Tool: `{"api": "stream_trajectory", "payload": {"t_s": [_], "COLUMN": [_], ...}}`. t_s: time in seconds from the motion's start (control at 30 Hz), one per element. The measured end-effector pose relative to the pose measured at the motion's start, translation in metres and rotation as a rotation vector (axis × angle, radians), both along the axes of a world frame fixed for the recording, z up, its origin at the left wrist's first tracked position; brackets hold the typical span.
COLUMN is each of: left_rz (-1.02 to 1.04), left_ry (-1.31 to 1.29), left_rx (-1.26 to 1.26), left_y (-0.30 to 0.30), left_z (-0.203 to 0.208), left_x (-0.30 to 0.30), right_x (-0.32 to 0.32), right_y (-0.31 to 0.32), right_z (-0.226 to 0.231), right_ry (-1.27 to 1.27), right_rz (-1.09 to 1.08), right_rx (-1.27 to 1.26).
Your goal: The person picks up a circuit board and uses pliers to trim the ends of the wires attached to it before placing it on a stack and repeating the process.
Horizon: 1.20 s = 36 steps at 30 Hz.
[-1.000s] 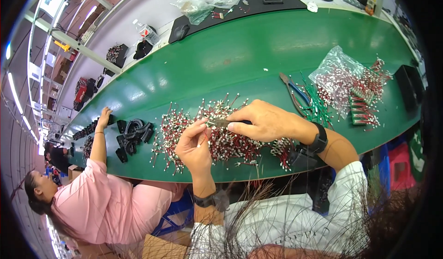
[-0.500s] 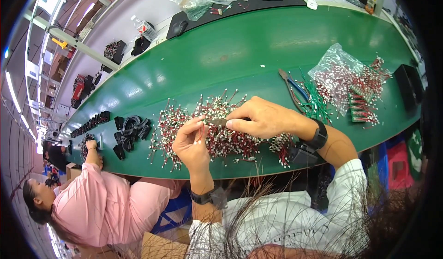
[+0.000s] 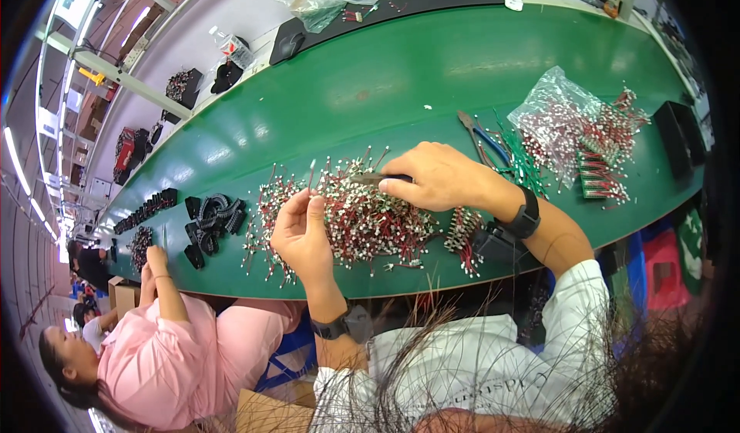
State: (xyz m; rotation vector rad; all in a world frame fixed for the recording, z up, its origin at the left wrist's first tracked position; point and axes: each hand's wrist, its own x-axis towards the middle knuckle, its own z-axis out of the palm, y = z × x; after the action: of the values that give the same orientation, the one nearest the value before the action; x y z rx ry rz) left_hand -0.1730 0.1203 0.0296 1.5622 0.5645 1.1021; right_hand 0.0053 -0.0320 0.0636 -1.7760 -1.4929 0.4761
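Note:
My left hand (image 3: 303,239) is closed in a pinch, thumb against forefinger, on a short wire lead (image 3: 311,175) that points upward with a pale end. Between the thumb and fingers of my right hand (image 3: 438,177) is a slim dark pointed tool (image 3: 368,178); its exact kind is hard to make out. The tool's tip points left toward the lead, apart from it. Below both hands spreads a large pile of red wire leads with white connectors (image 3: 378,229). A smaller bundle of such leads (image 3: 462,236) lies under my right wrist.
Pliers (image 3: 486,138) lie beside green cable ties (image 3: 524,163) at the right. Further right are a clear plastic bag (image 3: 559,113), more leads (image 3: 617,128) and a black bin (image 3: 678,146). Black curled parts (image 3: 212,221) lie left. A co-worker in pink (image 3: 166,348) sits at left.
My hands have moved apart: the left went left and down a little, the right slightly up. The lead now stands upright, away from the tool. The co-worker's hands have come together.

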Motion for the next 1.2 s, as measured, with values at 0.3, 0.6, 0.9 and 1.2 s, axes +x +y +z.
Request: {"api": "stream_trajectory", "payload": {"t_s": [0.3,0.6,0.9,1.2], "left_rz": [-0.05,-0.716,-0.685,-0.484], "left_ry": [0.286,0.392,0.321,0.494], "left_rx": [0.382,0.75,0.557,0.821], "left_y": [-0.044,-0.124,-0.117,-0.11], "left_z": [0.017,-0.032,-0.042,-0.047], "left_x": [-0.005,0.04,0.048,0.092], "right_x": [0.02,0.022,0.012,0.016], "right_y": [0.0,-0.019,-0.01,-0.013], "right_z": [-0.009,0.015,0.028,0.018], "right_ry": [-0.26,-0.134,0.077,0.081], "right_rz": [-0.237,-0.173,-0.15,-0.302], "right_rx": [-0.047,0.285,0.212,0.269]}}
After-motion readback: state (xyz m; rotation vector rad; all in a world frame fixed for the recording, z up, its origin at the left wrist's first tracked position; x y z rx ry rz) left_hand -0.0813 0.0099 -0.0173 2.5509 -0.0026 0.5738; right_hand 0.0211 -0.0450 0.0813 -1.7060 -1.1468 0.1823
